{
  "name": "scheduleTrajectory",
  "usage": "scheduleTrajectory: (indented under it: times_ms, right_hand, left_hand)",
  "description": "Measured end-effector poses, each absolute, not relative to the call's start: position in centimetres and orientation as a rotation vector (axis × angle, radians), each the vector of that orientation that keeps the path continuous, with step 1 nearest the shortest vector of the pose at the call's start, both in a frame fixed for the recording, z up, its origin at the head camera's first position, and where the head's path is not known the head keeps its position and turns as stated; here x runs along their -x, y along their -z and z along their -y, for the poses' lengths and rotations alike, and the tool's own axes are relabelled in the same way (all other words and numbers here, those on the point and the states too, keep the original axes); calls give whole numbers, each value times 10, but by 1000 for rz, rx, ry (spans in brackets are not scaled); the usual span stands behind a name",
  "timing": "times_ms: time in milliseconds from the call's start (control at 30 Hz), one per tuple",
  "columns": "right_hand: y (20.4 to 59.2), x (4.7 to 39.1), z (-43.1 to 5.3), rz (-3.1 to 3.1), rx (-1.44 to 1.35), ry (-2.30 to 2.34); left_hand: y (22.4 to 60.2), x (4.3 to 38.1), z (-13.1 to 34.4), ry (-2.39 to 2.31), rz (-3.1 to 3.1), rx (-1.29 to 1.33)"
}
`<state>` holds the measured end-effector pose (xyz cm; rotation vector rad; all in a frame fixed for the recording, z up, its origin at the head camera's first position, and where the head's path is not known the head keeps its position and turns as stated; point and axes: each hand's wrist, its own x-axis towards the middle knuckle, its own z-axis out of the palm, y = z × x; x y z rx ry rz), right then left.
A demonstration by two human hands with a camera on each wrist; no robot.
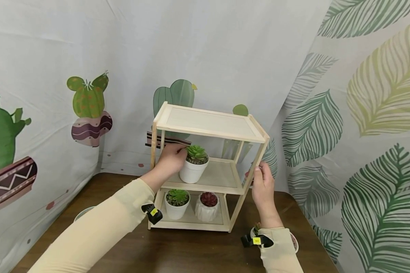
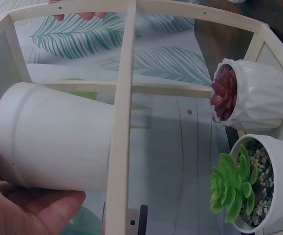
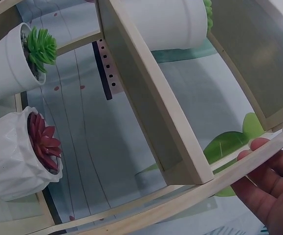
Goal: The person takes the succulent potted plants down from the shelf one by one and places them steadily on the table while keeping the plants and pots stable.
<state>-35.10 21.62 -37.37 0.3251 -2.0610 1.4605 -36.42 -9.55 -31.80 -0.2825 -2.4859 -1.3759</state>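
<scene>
With left hand (image 1: 172,159), gripping pot (image 1: 193,172) by its rim near the front edge of the middle shelf (image 1: 223,174), left of midpoint; farther right, clasping the front post (image 1: 240,204) of the rack (image 1: 208,122) with right hand (image 1: 264,187). Could topple over that edge if released off balance or jolted through the post. Can't read the yellow tags (image 1: 154,212).

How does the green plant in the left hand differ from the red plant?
The green plant is bright green; the red plant is dark red. The green plant's pot has smooth sides, while the red plant's pot is faceted. The left hand grips the green plant's pot; the red plant, touched by neither hand, sits lower, on the bottom shelf. Both pots are white.
</scene>
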Motion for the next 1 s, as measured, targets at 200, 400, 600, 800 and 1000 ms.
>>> scheduleTrajectory:
  times_ms: [200,400,600,800,1000]
  right_hand:
    - [374,351,-215,2043,-330,-1441]
    - [374,350,-215,2038,-342,-1434]
    - [374,351,-215,2050,-334,-1427]
    - [373,351,-215,2058,-319,-1414]
    - [373,350,-215,2040,-352,-1447]
  left_hand:
    - [313,363,96,1375,2479,303]
    - [307,359,95,1396,2467,331]
    - [299,354,94,1377,2465,359]
    - [291,347,92,1376,2467,384]
    - [285,340,91,1447,2486,404]
